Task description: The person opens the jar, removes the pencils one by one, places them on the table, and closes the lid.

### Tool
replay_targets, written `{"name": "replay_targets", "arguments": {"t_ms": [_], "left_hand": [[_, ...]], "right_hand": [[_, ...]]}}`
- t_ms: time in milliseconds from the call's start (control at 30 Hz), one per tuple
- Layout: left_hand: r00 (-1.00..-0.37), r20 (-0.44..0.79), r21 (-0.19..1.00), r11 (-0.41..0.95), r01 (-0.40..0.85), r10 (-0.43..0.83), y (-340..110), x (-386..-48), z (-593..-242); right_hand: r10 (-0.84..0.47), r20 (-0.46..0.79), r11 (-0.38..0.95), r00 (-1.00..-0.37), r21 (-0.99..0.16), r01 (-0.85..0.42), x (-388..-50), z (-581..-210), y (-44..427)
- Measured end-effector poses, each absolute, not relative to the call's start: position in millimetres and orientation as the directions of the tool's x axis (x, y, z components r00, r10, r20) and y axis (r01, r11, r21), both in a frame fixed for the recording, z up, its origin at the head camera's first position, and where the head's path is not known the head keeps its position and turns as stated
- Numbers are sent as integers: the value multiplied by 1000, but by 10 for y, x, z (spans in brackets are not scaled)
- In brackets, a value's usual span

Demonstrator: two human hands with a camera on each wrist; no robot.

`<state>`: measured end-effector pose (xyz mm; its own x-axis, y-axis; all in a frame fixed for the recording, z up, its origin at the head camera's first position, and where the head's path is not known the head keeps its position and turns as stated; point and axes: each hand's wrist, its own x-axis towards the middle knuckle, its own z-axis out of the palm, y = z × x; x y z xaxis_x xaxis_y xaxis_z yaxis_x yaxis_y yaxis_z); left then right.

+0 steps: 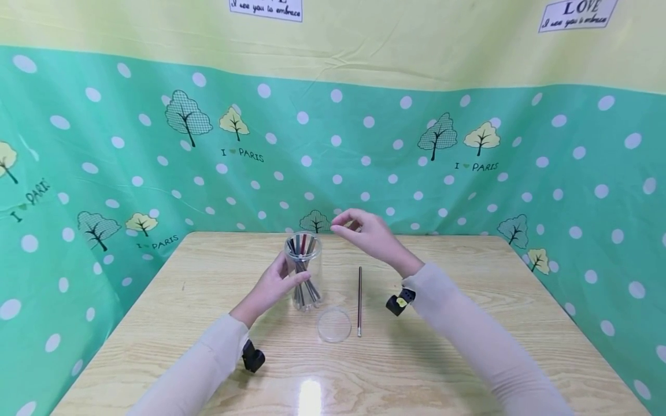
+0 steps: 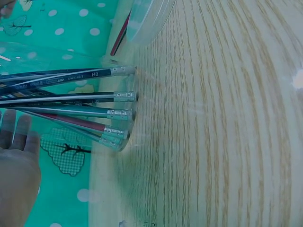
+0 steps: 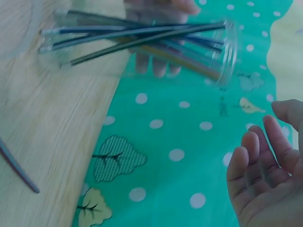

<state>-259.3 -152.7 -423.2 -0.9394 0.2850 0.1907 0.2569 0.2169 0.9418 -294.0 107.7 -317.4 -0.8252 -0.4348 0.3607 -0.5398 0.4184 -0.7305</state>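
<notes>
A clear plastic jar (image 1: 315,274) stands upright on the table with several pencils (image 1: 304,245) leaning inside it. My left hand (image 1: 266,290) grips its left side, the thumb across the front; in the right wrist view, fingers (image 3: 158,66) show behind the clear wall. Silver pencil ends (image 2: 124,96) rest near the jar's bottom in the left wrist view. To the right of the jar's rim and higher, my right hand (image 1: 370,236) hovers with loosely bent fingers, holding nothing. A round clear lid (image 1: 335,325) lies in front of the jar, beside a loose dark pencil (image 1: 359,300).
The wooden table (image 1: 224,260) reaches back to a green dotted curtain (image 1: 359,156), which also hangs along both sides. Each sleeve has a small black camera strapped near the wrist, such as the right-hand device (image 1: 399,303).
</notes>
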Motion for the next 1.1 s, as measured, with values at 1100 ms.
{"name": "replay_targets", "arguments": {"t_ms": [1100], "left_hand": [[-933,197,947,189,261,302,-1535,-2586,-4235]], "right_hand": [[-648,395,442,-651,-502,-744,-2713,-3349,576]]}}
